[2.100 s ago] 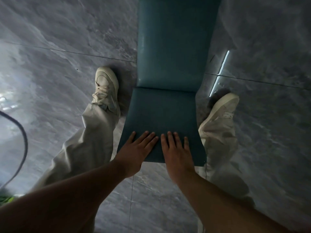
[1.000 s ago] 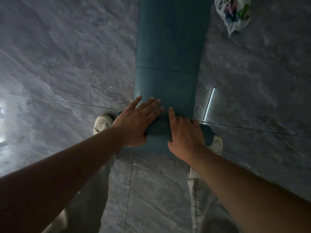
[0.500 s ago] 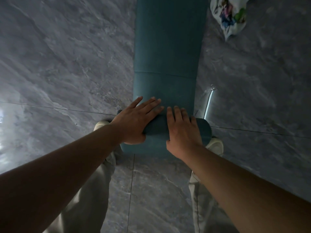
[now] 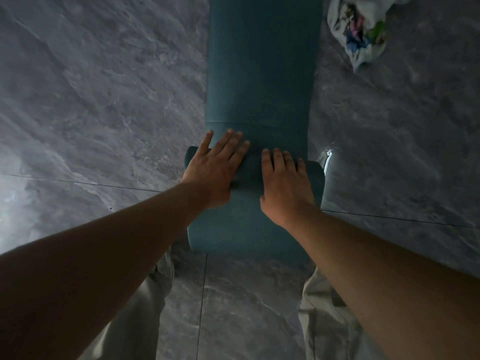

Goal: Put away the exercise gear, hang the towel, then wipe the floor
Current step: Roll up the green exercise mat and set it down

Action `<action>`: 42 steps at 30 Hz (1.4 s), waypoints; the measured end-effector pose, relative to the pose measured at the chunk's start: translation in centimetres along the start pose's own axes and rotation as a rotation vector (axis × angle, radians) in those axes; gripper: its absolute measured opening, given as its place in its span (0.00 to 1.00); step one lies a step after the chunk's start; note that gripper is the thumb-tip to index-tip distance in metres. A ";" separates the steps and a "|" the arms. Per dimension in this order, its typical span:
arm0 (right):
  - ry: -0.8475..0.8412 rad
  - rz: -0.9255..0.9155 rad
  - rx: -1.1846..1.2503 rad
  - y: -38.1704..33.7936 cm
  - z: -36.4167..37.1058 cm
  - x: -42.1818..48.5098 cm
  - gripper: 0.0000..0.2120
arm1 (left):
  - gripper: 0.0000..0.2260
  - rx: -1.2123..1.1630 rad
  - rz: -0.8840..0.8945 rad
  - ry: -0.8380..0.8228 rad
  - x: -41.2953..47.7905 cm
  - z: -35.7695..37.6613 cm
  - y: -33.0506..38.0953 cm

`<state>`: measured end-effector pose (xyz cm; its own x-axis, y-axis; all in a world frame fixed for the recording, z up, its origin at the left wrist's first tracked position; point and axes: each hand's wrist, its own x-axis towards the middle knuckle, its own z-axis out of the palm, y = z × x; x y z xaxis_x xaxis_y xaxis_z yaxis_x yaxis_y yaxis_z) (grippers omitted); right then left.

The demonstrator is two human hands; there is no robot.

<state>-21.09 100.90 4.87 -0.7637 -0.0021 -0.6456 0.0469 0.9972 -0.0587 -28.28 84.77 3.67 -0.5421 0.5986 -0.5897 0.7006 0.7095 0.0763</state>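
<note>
A long teal mat (image 4: 259,74) is lying on the gray stone floor (image 4: 104,100), running away from the person. The near end is rolling up into a fat roll. The left hand (image 4: 213,172) is lying flat on the left part of the roll, palm down, fingers a little spread and reaching over onto the flat part of the mat. The right hand (image 4: 284,185) is lying flat on the right part, fingers close together and straight. Both hands are pressing down, not pinching anything. A crumpled cloth (image 4: 358,35) with bright colors is sitting on the floor beside the mat, far up on the right. Pale trouser legs (image 4: 135,320) are showing below the arms.
</note>
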 end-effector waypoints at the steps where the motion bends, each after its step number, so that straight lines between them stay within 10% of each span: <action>1: 0.001 0.006 -0.004 0.0 0.2 0.5 0.45 | 0.44 -0.007 -0.016 0.014 0.2 0.4 0.1; 19: -0.039 0.070 0.020 -1.3 4.1 3.4 0.51 | 0.33 -0.036 -0.151 0.102 0.4 4.7 -0.3; 42: -0.208 0.105 0.133 0.2 7.9 7.0 0.45 | 0.49 -0.186 -0.156 -0.190 4.0 10.1 -0.3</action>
<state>-21.32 100.45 -5.65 -0.6017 0.0717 -0.7955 0.2137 0.9741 -0.0739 -25.92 83.18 -6.85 -0.5275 0.4095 -0.7443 0.5096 0.8535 0.1085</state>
